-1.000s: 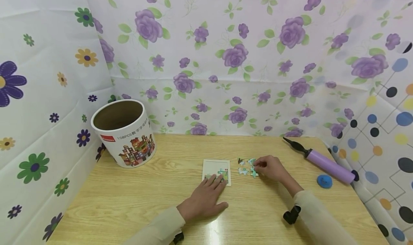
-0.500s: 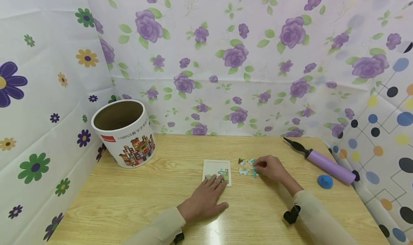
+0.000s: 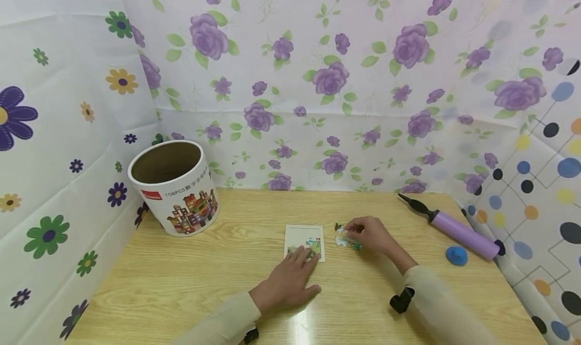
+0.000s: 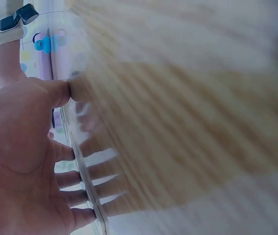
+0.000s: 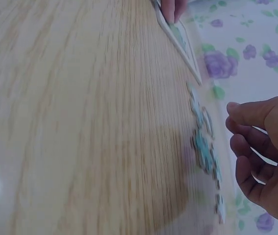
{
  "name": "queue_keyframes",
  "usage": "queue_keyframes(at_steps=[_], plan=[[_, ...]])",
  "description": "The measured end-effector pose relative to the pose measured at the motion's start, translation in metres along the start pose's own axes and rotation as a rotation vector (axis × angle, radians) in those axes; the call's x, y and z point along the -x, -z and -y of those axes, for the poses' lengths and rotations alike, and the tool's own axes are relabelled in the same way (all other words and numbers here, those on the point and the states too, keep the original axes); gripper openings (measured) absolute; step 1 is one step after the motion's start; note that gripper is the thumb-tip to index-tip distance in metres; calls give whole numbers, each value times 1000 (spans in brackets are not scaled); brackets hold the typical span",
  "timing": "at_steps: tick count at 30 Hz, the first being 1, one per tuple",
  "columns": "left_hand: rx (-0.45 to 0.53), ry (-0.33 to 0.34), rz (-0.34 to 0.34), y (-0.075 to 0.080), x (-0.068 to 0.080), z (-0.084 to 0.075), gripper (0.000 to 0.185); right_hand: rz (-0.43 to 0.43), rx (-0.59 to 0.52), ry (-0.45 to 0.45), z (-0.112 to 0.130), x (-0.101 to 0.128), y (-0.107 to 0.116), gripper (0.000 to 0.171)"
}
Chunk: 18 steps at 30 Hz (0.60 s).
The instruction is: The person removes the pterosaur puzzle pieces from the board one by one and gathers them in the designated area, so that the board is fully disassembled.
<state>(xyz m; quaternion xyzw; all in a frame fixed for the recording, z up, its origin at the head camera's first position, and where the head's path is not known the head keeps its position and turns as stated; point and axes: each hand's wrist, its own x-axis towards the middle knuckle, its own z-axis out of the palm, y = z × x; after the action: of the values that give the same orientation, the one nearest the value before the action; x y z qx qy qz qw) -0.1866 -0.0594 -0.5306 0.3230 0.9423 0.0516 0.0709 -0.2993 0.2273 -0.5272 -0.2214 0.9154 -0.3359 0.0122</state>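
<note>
My left hand [image 3: 290, 280] lies flat, its fingers straight and resting on the lower part of a small pale puzzle tray [image 3: 304, 231]. Fitted pieces [image 3: 314, 243] with a green picture show at the tray's lower right; the fingers hide others. Right of the tray lie several loose jigsaw pieces [image 3: 341, 241]. Over them hovers my right hand [image 3: 369, 235], covering part of the group. In the right wrist view its fingers [image 5: 246, 171] curl loosely, thumb tip near the index fingertip, with nothing visible between them. Loose pieces [image 5: 205, 152] lie on the wood below that hand.
At the back left stands a large white printed bucket [image 3: 174, 191]. A purple hand pump [image 3: 463, 233] and a blue round object [image 3: 456, 255] lie at the right of the wooden table [image 3: 190, 289]. Patterned cloth [image 3: 290, 82] closes off the back and sides.
My right hand has moved a little left and now covers the upper right loose piece, leaving the lower right one partly in view. My left hand has stayed in place on the tray.
</note>
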Motion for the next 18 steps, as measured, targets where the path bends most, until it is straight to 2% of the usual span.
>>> queue_keyframes(at_steps=[7,12,18], plan=[[-84,-20,-21,0,3,-4,77,25,-22,51,16,-11,-14,12],[-92,-29,-9,3,6,-6,84,31,-11,90,25,-19,-24,13],[-67,-47,6,2,7,-1,88,82,-31,110,34,-28,-35,14]])
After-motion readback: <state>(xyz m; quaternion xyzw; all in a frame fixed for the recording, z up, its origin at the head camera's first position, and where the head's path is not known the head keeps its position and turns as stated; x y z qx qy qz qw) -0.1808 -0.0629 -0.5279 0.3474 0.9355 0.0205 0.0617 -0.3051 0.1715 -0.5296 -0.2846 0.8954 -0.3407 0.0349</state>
